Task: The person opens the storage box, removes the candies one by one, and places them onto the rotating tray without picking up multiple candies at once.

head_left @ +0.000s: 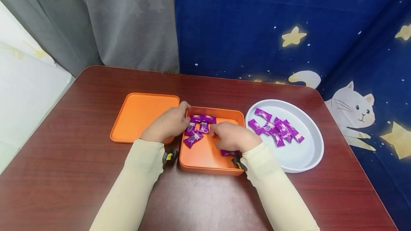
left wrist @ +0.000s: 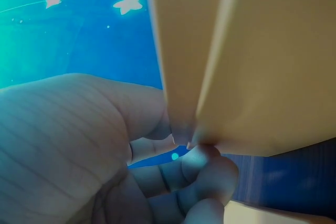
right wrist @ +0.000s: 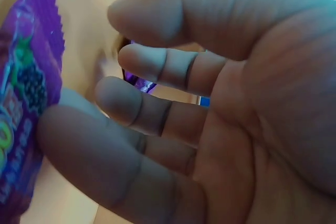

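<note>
An orange box [head_left: 212, 170] stands at the middle of the table, with several purple candy packets [head_left: 193, 139] inside. My left hand [head_left: 168, 123] holds its left wall; in the left wrist view, the wall [left wrist: 181, 77] runs down between thumb and fingers. Inside the box, on its right side, is my right hand [head_left: 236, 136], palm partly turned in and nothing pinched. The right wrist view shows its fingers [right wrist: 157, 177] loosely bent and spread, one fingertip at the edge of a purple packet [right wrist: 23, 93]. Another packet [head_left: 228, 153] lies partly hidden beneath this hand.
To the left lies a shallow orange lid [head_left: 149, 111], partly behind my left hand. A white round tray [head_left: 308, 149] with several more purple packets [head_left: 278, 131] is at the right. Grey and blue curtains [head_left: 244, 27] hang behind the table [head_left: 64, 174].
</note>
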The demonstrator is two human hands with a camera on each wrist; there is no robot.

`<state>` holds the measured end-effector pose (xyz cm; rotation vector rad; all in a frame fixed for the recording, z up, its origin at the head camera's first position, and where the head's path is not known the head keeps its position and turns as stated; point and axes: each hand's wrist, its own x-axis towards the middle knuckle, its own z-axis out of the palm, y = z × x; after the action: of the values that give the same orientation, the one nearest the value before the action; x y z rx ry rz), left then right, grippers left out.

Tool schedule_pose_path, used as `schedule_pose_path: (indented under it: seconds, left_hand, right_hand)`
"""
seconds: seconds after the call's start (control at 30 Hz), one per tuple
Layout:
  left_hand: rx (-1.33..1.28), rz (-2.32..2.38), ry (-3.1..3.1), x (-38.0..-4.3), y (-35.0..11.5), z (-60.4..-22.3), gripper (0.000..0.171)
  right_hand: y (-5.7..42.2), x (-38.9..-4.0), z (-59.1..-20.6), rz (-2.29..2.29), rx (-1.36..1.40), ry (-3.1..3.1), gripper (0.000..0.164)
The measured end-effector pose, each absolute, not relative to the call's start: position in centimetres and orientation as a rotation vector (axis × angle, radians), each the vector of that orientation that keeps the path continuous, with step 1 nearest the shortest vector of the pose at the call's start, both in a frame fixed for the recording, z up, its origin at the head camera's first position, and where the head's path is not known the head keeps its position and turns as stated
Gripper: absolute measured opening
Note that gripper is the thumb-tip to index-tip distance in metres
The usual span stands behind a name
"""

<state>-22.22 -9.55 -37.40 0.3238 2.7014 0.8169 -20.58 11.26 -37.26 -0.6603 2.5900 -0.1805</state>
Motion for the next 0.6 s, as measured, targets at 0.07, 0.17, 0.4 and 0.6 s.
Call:
schedule_pose_path:
  seconds: [0.07, 0.17, 0.4, 0.6]
  left_hand:
    - [0.327, 0.820, 2.702, -22.20, -9.55, -37.35, 0.045]
    - [0.333, 0.824, 2.703, -22.19, -9.59, -37.30, 0.044]
    - [0.329, 0.820, 2.708, -22.25, -9.63, -37.32, 0.044]
    - [0.337, 0.813, 2.704, -22.32, -9.61, -37.39, 0.045]
  right_hand:
    - [11.19, -20.51, -37.19, -0.193, -0.678, 2.590, 0.032]
    - [11.02, -20.42, -37.09, -0.214, -0.721, 2.582, 0.029]
    - [11.03, -20.38, -36.78, -0.227, -0.752, 2.603, 0.028]
    - [11.40, -20.39, -36.82, -0.232, -0.694, 2.586, 0.040]
